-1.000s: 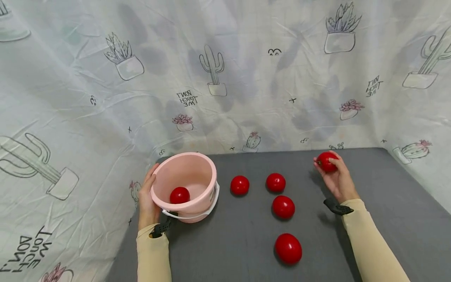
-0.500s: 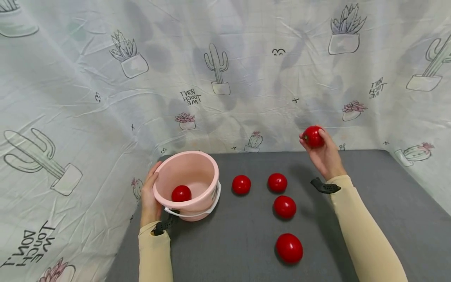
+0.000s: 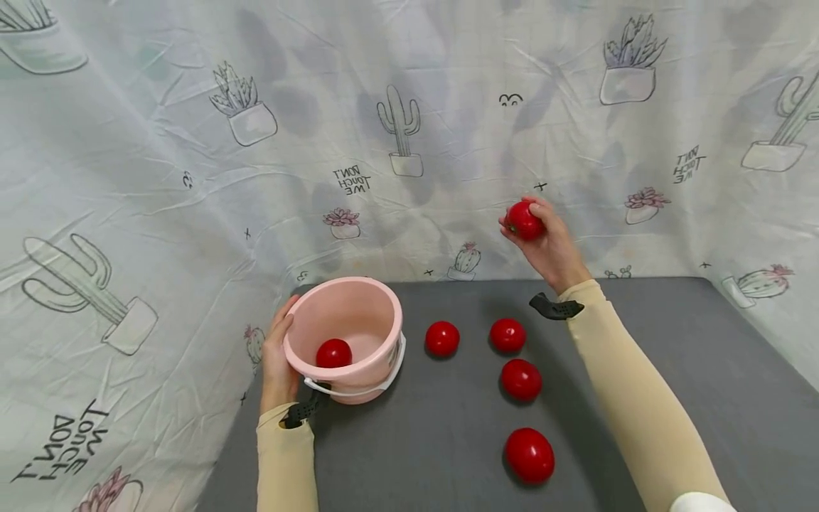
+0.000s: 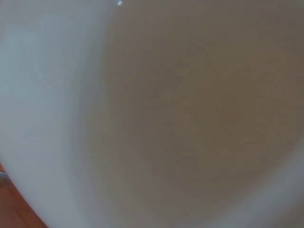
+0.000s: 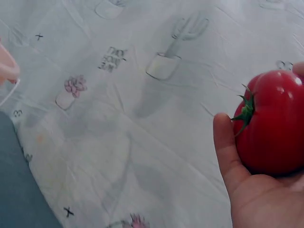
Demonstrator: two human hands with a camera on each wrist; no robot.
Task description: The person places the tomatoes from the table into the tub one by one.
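Held up in my right hand (image 3: 544, 238) is a red tomato (image 3: 526, 220), gripped between thumb and fingers well above the table. The right wrist view shows its green stem (image 5: 246, 111) facing left. My left hand (image 3: 278, 355) holds the outer left side of a pink bucket (image 3: 377, 366), fingers along the wall just below the rim; part of that hand is hidden. One tomato (image 3: 334, 353) lies inside the bucket. The left wrist view is filled by the blurred, pale bucket wall (image 4: 42, 95).
Several tomatoes lie on the grey table right of the bucket: one close by (image 3: 442, 338), one further right (image 3: 508, 335), another in front of it (image 3: 521, 380), and the nearest tomato (image 3: 530, 455). A cactus-print curtain (image 3: 448, 142) stands behind and at the sides.
My right hand has lifted the tomato off the table area and carried it up and left. The left hand stays at the bucket; the view has shifted slightly.
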